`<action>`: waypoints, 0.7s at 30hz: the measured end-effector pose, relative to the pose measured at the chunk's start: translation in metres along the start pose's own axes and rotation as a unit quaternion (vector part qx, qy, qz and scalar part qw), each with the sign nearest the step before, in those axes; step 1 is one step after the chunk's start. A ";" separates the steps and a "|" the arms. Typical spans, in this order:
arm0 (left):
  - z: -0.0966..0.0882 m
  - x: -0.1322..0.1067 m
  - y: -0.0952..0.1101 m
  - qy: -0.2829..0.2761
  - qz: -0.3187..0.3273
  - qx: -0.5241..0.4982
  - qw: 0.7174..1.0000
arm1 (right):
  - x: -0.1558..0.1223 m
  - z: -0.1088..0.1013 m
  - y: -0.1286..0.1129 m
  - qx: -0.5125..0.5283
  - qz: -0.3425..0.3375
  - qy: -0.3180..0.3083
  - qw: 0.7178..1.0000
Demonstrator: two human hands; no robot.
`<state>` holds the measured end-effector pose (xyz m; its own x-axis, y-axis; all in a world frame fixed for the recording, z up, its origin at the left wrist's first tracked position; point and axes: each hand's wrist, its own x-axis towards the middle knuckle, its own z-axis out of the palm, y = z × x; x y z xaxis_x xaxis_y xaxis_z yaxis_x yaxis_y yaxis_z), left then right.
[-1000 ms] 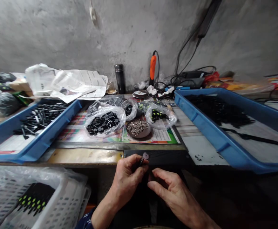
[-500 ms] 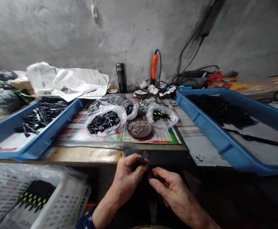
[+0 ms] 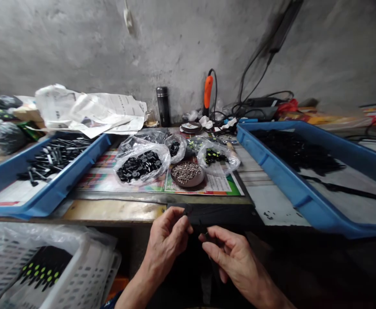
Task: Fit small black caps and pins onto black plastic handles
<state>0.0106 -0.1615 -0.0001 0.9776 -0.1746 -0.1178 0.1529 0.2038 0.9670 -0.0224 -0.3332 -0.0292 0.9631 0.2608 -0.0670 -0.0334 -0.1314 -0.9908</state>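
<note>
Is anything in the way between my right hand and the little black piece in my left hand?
Nothing visible stands in the way. The right hand is close beside the left hand, which pinches the small black piece, and no object shows between them.

The workbench [image 3: 265, 197] was a worn surface with a printed paper mat [image 3: 97, 182] lying at its middle. A blue plastic tray [image 3: 68, 184] of black parts sat just left of the mat, and a larger blue tray [image 3: 291, 189] of black pieces sat right of it. On the mat lay clear plastic bags [image 3: 139, 165] of black parts and a round tin [image 3: 188, 176] of small screws. Behind the mat stood a black flask [image 3: 163, 106], with crumpled paper [image 3: 91, 112] farther left. A dark board [image 3: 226, 213] lay along the bench edge in front of the mat.
</note>
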 end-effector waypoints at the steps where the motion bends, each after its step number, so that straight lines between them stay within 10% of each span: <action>1: 0.000 -0.003 0.001 0.010 -0.005 0.002 1.000 | 0.000 0.000 0.000 0.004 -0.004 0.004 1.000; 21: 0.011 -0.013 -0.018 0.003 -0.024 -0.023 0.999 | 0.003 0.002 0.004 0.050 -0.048 0.051 0.996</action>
<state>-0.0064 -0.1740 -0.0137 0.9697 -0.1803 -0.1646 0.2056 0.2397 0.9488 -0.0208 -0.3309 -0.0340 0.9850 0.1688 0.0356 0.0383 -0.0127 -0.9992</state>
